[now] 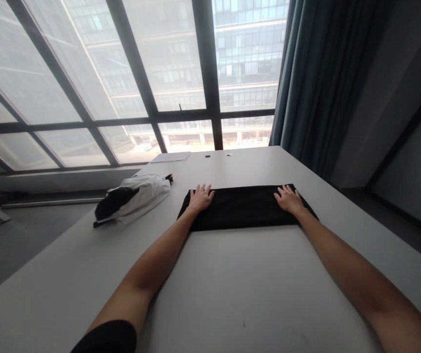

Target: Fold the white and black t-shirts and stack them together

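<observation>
A black cloth [245,208], folded into a long flat strip, lies crosswise on the white table [240,279]. My left hand [200,198] rests palm down near its left end, fingers spread toward the far edge. On the right end lies my right hand [288,200], also flat with its fingers apart. Both hands touch the cloth's upper face without gripping it. What kind of garment the cloth is, I cannot tell.
A crumpled white and black garment [140,193] sits at the table's left edge. Farther back are a pale flat sheet [170,157] and a dark round cable hole [207,156]. Windows stand behind the table, with a blue curtain [313,93] at the right.
</observation>
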A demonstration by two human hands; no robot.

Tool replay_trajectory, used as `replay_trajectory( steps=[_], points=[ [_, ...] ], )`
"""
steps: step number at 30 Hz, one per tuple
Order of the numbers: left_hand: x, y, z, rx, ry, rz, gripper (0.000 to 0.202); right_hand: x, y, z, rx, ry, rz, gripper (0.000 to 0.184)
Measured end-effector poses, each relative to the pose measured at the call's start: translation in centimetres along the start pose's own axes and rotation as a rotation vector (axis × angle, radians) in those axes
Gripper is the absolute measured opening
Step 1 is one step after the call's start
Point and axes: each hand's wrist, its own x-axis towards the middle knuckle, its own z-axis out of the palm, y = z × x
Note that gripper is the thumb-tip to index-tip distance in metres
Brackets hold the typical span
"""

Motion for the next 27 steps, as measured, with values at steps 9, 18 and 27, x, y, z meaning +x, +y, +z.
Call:
replay_trajectory(
  steps=[9,18,27],
  points=[
    [0.2,-1.0,0.9,0.005,0.033,-0.074,0.066,0.1,0.2,0.1,0.006,0.008,0.0,0.062],
    [0.1,-1.1,0.9,0.008,-0.057,-0.188,0.073,0.0,0.0,0.0,0.016,0.012,0.005,0.061],
    [-0.8,1.6,-0.3,0.046,0.138,-0.086,0.065,0.1,0.1,0.2,0.019,0.016,0.005,0.061]
  ],
)
